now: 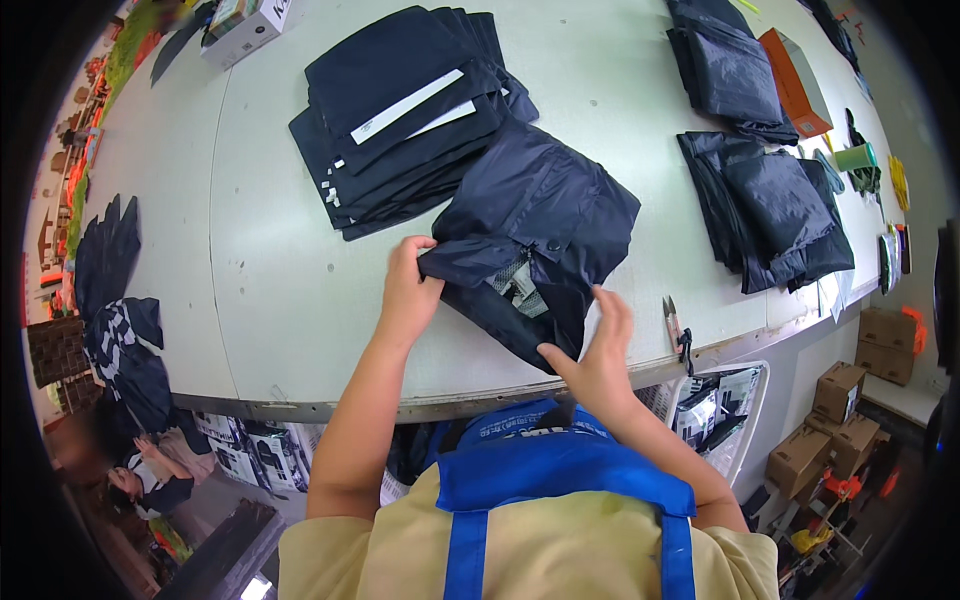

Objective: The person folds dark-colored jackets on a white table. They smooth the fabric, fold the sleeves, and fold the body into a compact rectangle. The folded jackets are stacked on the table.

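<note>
A navy garment [560, 190] with a shiny, thin shell lies partly folded at the table's near edge. Its opening gapes, showing grey mesh lining and white labels [520, 287], with a dark round button beside them. At the left corner of the opening, my left hand [410, 285] is closed on the fabric, its thumb and fingers pinching the edge. My right hand [600, 355] grips the lower right edge between its thumb and fingers. Just behind the garment, and partly covered by it, is a stack of folded dark garments [390, 90] with white strip stickers.
Thread snips [672, 322] lie right of my right hand. Two piles of dark garments [730, 70] [780, 210], an orange box [795, 85] and a green thread spool [855, 157] are at right. A white box [245, 35] stands far left. Another person [150, 470] is beyond the table's left end.
</note>
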The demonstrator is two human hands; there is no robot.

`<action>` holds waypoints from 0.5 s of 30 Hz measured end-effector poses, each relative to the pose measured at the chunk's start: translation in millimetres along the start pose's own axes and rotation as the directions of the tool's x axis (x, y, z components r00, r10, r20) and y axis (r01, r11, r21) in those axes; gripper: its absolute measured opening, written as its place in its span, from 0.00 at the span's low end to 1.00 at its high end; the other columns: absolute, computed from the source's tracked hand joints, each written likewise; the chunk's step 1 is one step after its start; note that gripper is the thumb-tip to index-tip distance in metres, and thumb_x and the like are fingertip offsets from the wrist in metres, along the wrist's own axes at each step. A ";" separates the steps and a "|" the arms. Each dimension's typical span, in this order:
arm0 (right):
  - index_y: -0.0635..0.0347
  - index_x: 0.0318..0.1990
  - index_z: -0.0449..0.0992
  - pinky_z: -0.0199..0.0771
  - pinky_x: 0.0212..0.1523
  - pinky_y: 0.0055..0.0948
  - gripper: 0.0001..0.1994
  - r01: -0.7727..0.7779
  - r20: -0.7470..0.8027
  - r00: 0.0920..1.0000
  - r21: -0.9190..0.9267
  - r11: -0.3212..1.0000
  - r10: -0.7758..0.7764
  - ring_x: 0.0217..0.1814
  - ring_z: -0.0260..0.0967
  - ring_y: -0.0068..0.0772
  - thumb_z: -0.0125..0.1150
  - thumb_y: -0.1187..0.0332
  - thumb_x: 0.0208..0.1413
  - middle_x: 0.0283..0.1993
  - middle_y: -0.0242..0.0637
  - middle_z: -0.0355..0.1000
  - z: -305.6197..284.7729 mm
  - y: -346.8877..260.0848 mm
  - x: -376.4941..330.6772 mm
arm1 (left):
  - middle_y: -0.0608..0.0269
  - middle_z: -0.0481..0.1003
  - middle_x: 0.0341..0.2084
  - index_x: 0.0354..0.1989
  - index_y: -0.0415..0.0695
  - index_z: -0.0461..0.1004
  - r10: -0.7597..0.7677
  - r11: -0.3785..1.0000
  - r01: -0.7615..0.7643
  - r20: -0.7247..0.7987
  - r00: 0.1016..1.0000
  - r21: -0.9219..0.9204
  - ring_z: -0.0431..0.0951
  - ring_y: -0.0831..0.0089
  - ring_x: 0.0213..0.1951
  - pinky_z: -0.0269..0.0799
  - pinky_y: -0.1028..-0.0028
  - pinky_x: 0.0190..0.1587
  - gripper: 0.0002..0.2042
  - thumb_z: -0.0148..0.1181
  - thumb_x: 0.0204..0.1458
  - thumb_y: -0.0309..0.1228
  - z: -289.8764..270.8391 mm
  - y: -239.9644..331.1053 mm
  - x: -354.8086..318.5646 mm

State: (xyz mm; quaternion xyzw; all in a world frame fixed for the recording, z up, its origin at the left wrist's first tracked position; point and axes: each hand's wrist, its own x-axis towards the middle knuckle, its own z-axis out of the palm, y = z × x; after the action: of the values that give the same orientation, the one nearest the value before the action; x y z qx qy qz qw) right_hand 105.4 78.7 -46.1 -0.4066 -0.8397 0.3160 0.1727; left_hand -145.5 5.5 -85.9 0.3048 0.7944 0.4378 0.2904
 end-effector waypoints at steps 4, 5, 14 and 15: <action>0.67 0.64 0.54 0.55 0.66 0.45 0.36 -0.070 0.028 0.997 0.129 0.989 0.067 0.67 0.48 0.63 0.66 0.71 0.49 0.67 0.61 0.44 9.1 36.0 12.2 | 0.46 0.74 0.42 0.52 0.44 0.63 -0.174 0.963 0.213 0.222 0.959 -0.165 0.75 0.55 0.43 0.68 0.68 0.48 0.19 0.51 0.49 0.24 9.5 -2.9 -14.9; 0.64 0.64 0.57 0.56 0.65 0.44 0.34 -0.024 0.036 0.999 0.065 0.998 0.022 0.67 0.49 0.63 0.65 0.72 0.50 0.67 0.59 0.44 -5.2 39.5 23.2 | 0.45 0.73 0.42 0.53 0.44 0.62 -0.185 0.957 0.231 0.246 0.952 -0.176 0.75 0.54 0.44 0.67 0.67 0.49 0.21 0.51 0.48 0.23 13.9 0.0 -26.7; 0.47 0.56 0.74 0.71 0.35 0.34 0.27 0.213 0.053 0.977 -0.260 0.942 -0.206 0.36 0.64 0.38 0.59 0.78 0.43 0.34 0.36 0.60 -35.2 19.1 -8.0 | 0.49 0.61 0.45 0.55 0.40 0.62 0.222 0.948 -0.233 0.075 0.972 0.217 0.69 0.58 0.42 0.72 0.71 0.35 0.27 0.52 0.41 0.15 42.3 27.2 -96.9; 0.48 0.55 0.75 0.71 0.34 0.34 0.26 0.309 0.060 0.951 -0.231 0.923 -0.303 0.35 0.64 0.37 0.59 0.77 0.43 0.33 0.36 0.60 -30.3 22.1 -11.4 | 0.49 0.61 0.44 0.53 0.40 0.63 0.236 0.943 -0.242 0.053 0.970 0.229 0.69 0.58 0.42 0.72 0.72 0.35 0.26 0.51 0.41 0.14 41.5 28.3 -98.0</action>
State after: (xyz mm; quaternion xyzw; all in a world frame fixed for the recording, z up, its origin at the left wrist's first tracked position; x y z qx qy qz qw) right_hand 141.6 91.9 -38.8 -0.2846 -0.9265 0.1869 0.1603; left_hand -45.5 -33.2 -60.7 0.4364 0.7939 0.3693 0.2072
